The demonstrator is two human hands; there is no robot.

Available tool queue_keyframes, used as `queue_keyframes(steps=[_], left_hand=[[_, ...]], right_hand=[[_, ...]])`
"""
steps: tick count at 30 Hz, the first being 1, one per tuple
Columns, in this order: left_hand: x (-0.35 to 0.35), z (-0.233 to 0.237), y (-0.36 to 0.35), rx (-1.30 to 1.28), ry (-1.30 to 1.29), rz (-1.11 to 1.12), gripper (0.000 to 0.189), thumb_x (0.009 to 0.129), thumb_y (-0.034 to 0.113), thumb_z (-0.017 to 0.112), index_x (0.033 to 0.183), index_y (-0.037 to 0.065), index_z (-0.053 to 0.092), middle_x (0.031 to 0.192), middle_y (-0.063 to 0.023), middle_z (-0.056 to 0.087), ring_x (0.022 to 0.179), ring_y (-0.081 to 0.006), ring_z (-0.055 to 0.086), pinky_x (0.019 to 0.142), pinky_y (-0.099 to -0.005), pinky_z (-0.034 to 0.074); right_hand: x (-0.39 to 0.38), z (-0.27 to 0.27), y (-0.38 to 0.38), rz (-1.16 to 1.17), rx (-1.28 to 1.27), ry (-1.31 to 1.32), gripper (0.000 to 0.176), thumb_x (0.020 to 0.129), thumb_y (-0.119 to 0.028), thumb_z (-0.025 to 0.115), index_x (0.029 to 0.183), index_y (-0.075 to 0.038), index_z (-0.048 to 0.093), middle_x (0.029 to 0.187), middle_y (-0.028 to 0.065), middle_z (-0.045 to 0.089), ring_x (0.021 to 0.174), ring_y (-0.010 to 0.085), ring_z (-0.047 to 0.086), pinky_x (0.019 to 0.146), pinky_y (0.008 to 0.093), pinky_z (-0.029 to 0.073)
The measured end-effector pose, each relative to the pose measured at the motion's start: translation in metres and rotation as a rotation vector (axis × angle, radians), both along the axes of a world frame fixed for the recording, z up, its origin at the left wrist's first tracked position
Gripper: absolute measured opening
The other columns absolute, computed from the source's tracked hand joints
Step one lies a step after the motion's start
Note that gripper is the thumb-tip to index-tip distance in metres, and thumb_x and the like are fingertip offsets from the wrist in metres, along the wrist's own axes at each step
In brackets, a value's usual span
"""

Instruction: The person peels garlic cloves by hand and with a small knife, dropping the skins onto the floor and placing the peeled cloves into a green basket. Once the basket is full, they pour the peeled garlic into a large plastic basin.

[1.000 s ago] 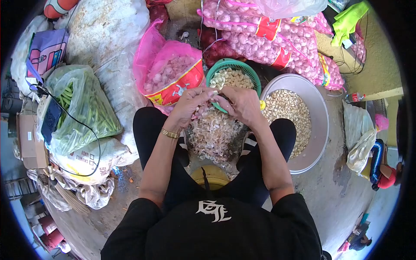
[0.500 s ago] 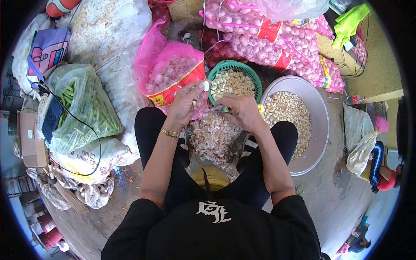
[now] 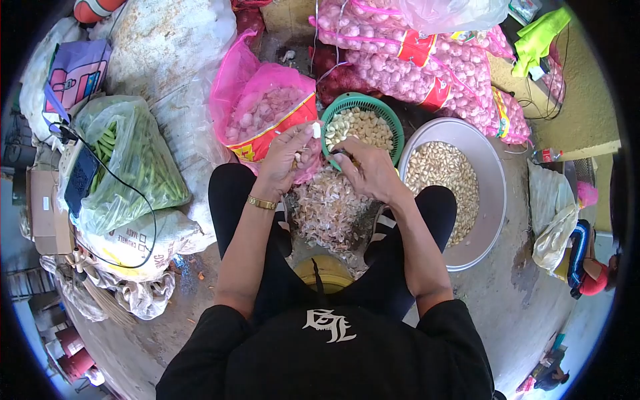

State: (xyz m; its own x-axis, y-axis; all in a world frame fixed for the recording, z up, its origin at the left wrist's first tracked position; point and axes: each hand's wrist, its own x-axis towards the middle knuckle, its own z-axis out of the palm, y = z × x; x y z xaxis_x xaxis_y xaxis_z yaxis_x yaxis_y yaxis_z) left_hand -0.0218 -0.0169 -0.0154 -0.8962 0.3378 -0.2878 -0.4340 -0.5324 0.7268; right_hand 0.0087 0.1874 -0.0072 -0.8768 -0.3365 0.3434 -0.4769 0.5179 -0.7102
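My left hand pinches a pale garlic clove at its fingertips, with more cloves partly showing in the curled fingers. Close beside it, my right hand is closed on what looks like a small knife, mostly hidden by the fingers. Just beyond both hands stands a green basket holding peeled cloves. A heap of garlic skins lies below the hands, between my feet. To the right, a large grey basin contains many cloves.
An opened pink mesh sack of garlic stands beyond my left hand. Full garlic sacks are stacked at the back. A plastic bag of green pods, a phone and a cable lie at left. Other people show at the right edge.
My right hand has turned and shifted slightly left, its fingers curling more tightly. My left hand stays nearly still with the clove. The view has shifted very slightly.
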Motion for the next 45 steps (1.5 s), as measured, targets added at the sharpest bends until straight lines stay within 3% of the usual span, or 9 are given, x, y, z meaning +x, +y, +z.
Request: queue_keyframes(steps=[3, 6, 11, 15, 17, 20, 29, 39, 45], left_hand=[[0.0, -0.001, 0.0, -0.008, 0.008, -0.029, 0.028, 0.1, 0.019, 0.058, 0.121, 0.001, 0.062, 0.071, 0.0014, 0.058, 0.05, -0.0016, 0.047, 0.042, -0.0164, 0.036], [0.001, 0.002, 0.001, 0.03, 0.011, -0.053, 0.029, 0.099, 0.019, 0.059, 0.121, 0.001, 0.062, 0.071, 0.0013, 0.058, 0.049, -0.0017, 0.048, 0.041, -0.0164, 0.035], [0.0, -0.01, 0.008, -0.038, 0.031, 0.009, 0.026, 0.097, 0.017, 0.061, 0.118, 0.002, 0.063, 0.07, 0.0021, 0.058, 0.049, -0.0014, 0.047, 0.041, -0.0166, 0.035], [0.002, -0.014, 0.015, -0.215, 0.14, 0.049, 0.023, 0.097, 0.017, 0.062, 0.114, 0.002, 0.065, 0.068, 0.0037, 0.057, 0.048, -0.0008, 0.046, 0.042, -0.0169, 0.034], [0.004, -0.014, 0.014, -0.296, 0.187, 0.023, 0.02, 0.096, 0.018, 0.064, 0.111, 0.005, 0.066, 0.087, -0.0015, 0.069, 0.059, -0.0007, 0.054, 0.046, -0.0157, 0.037], [0.005, -0.019, 0.021, -0.298, 0.232, 0.086, 0.02, 0.096, 0.017, 0.063, 0.111, 0.004, 0.066, 0.088, -0.0013, 0.07, 0.068, -0.0014, 0.06, 0.049, -0.0152, 0.039], [0.005, -0.031, 0.027, -0.325, 0.305, 0.106, 0.021, 0.097, 0.017, 0.062, 0.112, 0.003, 0.067, 0.096, 0.0, 0.07, 0.081, -0.0038, 0.064, 0.06, -0.0157, 0.044], [0.008, -0.016, 0.029, -0.256, 0.184, 0.017, 0.026, 0.098, 0.019, 0.06, 0.119, 0.003, 0.065, 0.09, 0.001, 0.068, 0.057, 0.0014, 0.048, 0.048, -0.0144, 0.035], [0.008, -0.027, 0.032, -0.315, 0.227, 0.021, 0.028, 0.098, 0.017, 0.059, 0.122, 0.003, 0.064, 0.079, 0.0055, 0.062, 0.054, 0.003, 0.045, 0.046, -0.0148, 0.033]], right_hand=[[0.0, -0.005, 0.003, 0.024, -0.03, -0.005, 0.023, 0.085, -0.019, 0.072, 0.1, -0.003, 0.066, 0.088, 0.0153, 0.067, 0.078, 0.0359, 0.065, 0.07, 0.0408, 0.051], [0.001, -0.004, 0.003, 0.033, 0.026, -0.101, 0.02, 0.086, -0.017, 0.072, 0.098, -0.002, 0.067, 0.081, 0.0138, 0.066, 0.071, 0.0253, 0.066, 0.067, 0.0363, 0.051], [-0.004, -0.004, -0.007, -0.097, -0.292, -0.09, 0.017, 0.087, -0.015, 0.074, 0.098, -0.003, 0.07, 0.072, -0.0012, 0.062, 0.063, 0.0041, 0.051, 0.058, 0.0221, 0.042], [-0.003, -0.005, -0.012, -0.202, -0.469, -0.322, 0.017, 0.085, -0.014, 0.074, 0.094, 0.0, 0.071, 0.071, 0.004, 0.067, 0.067, 0.0089, 0.06, 0.062, 0.0267, 0.048], [-0.006, -0.017, -0.012, -0.205, -0.482, -0.379, 0.014, 0.088, -0.011, 0.07, 0.094, 0.002, 0.07, 0.074, 0.0016, 0.067, 0.068, 0.0049, 0.058, 0.06, 0.0232, 0.045], [-0.004, -0.006, -0.015, -0.206, -0.617, -0.528, 0.014, 0.09, -0.011, 0.069, 0.093, 0.003, 0.07, 0.076, 0.0, 0.067, 0.067, 0.0034, 0.057, 0.059, 0.0209, 0.044], [-0.005, -0.003, -0.016, -0.205, -0.683, -0.541, 0.011, 0.09, -0.007, 0.067, 0.092, 0.004, 0.069, 0.078, -0.0015, 0.066, 0.067, 0.0027, 0.055, 0.06, 0.0202, 0.044], [-0.007, -0.009, -0.015, -0.236, -0.712, -0.562, 0.01, 0.088, -0.007, 0.067, 0.089, 0.003, 0.069, 0.074, -0.0023, 0.065, 0.064, 0.0042, 0.054, 0.057, 0.0245, 0.044], [-0.007, -0.01, -0.012, -0.318, -0.378, -0.186, 0.019, 0.084, -0.013, 0.069, 0.084, 0.006, 0.066, 0.064, 0.0133, 0.062, 0.059, 0.011, 0.053, 0.055, 0.0327, 0.044]])
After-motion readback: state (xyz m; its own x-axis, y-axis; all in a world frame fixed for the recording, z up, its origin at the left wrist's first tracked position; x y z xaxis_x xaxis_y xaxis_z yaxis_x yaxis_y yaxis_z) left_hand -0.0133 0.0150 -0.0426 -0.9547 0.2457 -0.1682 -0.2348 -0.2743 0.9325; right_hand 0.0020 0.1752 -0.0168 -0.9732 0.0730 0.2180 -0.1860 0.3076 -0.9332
